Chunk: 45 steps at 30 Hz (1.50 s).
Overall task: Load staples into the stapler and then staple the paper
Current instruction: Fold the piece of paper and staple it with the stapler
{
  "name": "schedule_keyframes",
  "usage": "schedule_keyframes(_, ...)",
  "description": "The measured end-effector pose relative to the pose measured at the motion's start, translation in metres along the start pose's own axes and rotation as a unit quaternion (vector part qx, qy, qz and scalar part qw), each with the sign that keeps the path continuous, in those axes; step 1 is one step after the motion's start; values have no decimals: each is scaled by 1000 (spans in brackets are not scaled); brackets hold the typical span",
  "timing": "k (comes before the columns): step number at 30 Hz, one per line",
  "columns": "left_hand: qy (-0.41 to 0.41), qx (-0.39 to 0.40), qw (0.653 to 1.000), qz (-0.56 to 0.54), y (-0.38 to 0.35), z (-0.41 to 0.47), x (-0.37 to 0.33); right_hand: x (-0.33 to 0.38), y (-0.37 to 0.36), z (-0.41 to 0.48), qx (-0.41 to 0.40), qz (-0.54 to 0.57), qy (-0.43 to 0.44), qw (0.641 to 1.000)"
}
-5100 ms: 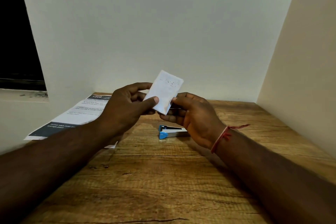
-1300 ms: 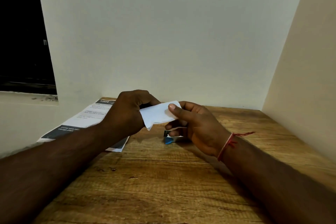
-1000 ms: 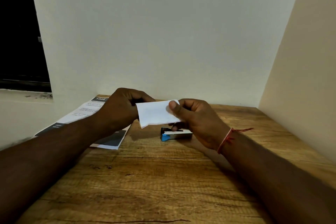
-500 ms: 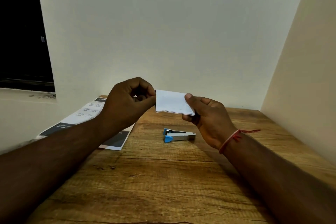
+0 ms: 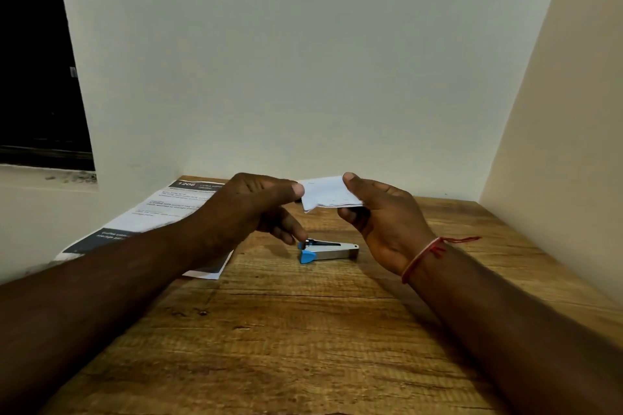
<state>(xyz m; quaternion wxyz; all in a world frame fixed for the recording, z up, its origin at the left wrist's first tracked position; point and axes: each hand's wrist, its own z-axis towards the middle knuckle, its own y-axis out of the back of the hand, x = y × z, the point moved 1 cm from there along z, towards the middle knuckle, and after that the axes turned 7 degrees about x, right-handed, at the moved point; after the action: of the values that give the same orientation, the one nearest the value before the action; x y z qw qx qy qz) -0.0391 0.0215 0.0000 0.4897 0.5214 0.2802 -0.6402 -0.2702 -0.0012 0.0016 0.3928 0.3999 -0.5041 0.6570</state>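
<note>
Folded paper [image 5: 328,194], white, thin, creased: right hand [image 5: 381,219] is pinching its right end in the air, thumb on top. Left hand [image 5: 256,209]: thumb is meeting the paper's left edge, grip not discernible.

Stapler [image 5: 328,250], bare metal with a blue plastic nose: lying on the grained wooden bench [image 5: 303,330] just below the left fingers [image 5: 286,232]. Its long axis is running left-right, nose toward the nearer left hand.

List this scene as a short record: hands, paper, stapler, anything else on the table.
paper: white, folded, held above the table
stapler: lies on the table, blue end leftward
right hand: pinches the paper's right end
left hand: thumb at the paper's left edge, lower fingers close to the stapler's blue end; grip unclear
printed sheet: flat at the table's left edge, partly hidden by the left arm
</note>
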Motion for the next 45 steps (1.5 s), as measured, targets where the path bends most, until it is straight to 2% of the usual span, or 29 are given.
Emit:
schedule_keyframes(3, -10, -26, 999, 30, -7, -1, -2, 1, 0, 0, 5, -6, 0, 1000)
schedule_keyframes(7, -5, -95, 995, -5, -7, 3, 1, 0, -3, -2, 26, -27, -5, 999)
schedule_keyframes(11, -6, -114, 993, 41, -3, 6, 4, -2, -4, -1, -1, -116, 19, 993)
schedule_keyframes(14, -17, -119, 991, 51, 2, 8, 7, 0, 0, 3, -39, -173, 60, 982)
schedule_keyframes(18, -38, -110, 993, 33, 3, 9, 4, 3, 4, 5, -20, -166, 106, 980)
schedule_keyframes(22, -47, -95, 994, 7, 2, 8, 1, 2, 5, 4, 3, -161, 111, 981)
schedule_keyframes(30, -30, -76, 996, 32, 7, 9, 4, 1, 9, 6, -28, -174, 122, 977)
schedule_keyframes(33, -40, -91, 995, 31, 7, 9, 0, 1, 8, 5, 2, -185, 118, 976)
schedule_keyframes(38, -41, -99, 994, -13, 9, 8, 0, -1, 4, 3, 114, -99, 84, 985)
schedule_keyframes(45, -25, -85, 996, -19, 14, 10, 7, -2, 5, 2, 135, -119, 75, 981)
